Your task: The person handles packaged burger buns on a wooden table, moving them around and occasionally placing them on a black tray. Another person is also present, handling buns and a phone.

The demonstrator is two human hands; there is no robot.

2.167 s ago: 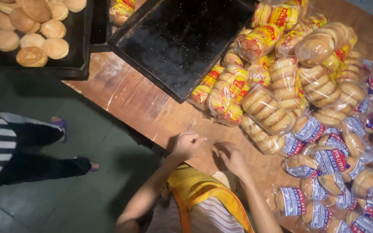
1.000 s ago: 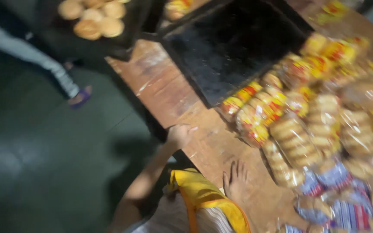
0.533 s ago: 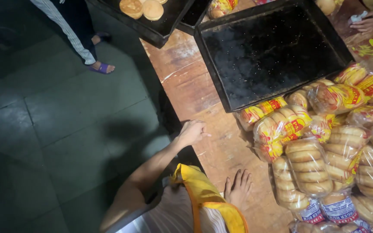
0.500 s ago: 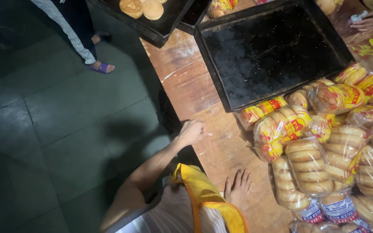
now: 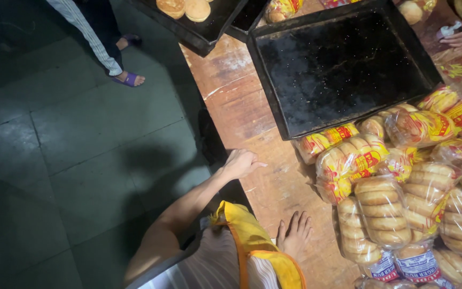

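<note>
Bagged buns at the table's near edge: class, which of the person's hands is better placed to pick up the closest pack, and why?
Right, probably. The right hand lies flat on the wooden table beside the nearest pack of buns; the left hand rests at the table edge, farther off.

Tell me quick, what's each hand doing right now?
Left hand: loosely curled, holding nothing, resting at the table edge.
Right hand: open, fingers spread flat on the table, empty, beside the bagged buns.

Above us on the counter (image 5: 241,101) lies an empty black baking tray (image 5: 343,67), its lower edge touching some bagged buns (image 5: 386,214). Another dark tray (image 5: 209,29) holds loose buns (image 5: 185,7). On the green floor (image 5: 70,160) we see a person's sandalled foot (image 5: 129,79).
</note>
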